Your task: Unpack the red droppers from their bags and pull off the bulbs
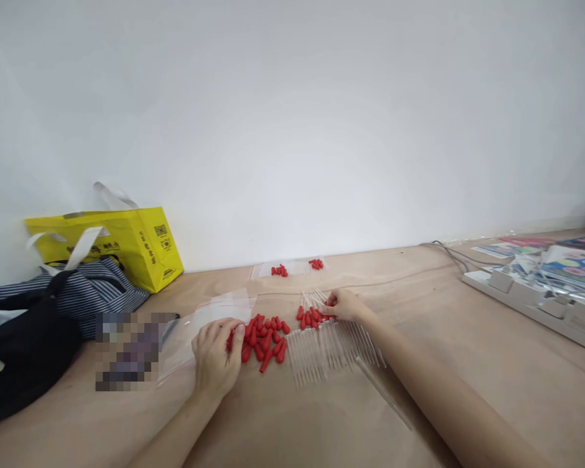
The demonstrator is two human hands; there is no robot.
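Observation:
A heap of small red rubber caps [266,338] lies on the tan table [322,422]. My left hand [217,357] rests at the heap's left edge, fingers curled around a few red caps. To the right, rows of clear plastic tubes [331,344] lie side by side. My right hand [344,304] reaches to their far end, its fingers pinched at a red cap beside a smaller cluster of red caps [309,318]. Clear zip bags [209,325] lie under and left of my left hand.
A filled clear bag with red caps [292,268] lies by the wall. A yellow tote [127,244], striped cloth [73,296] and black bag [14,357] sit at the left. A white power strip with cables [531,296] and colourful booklets [570,263] occupy the right.

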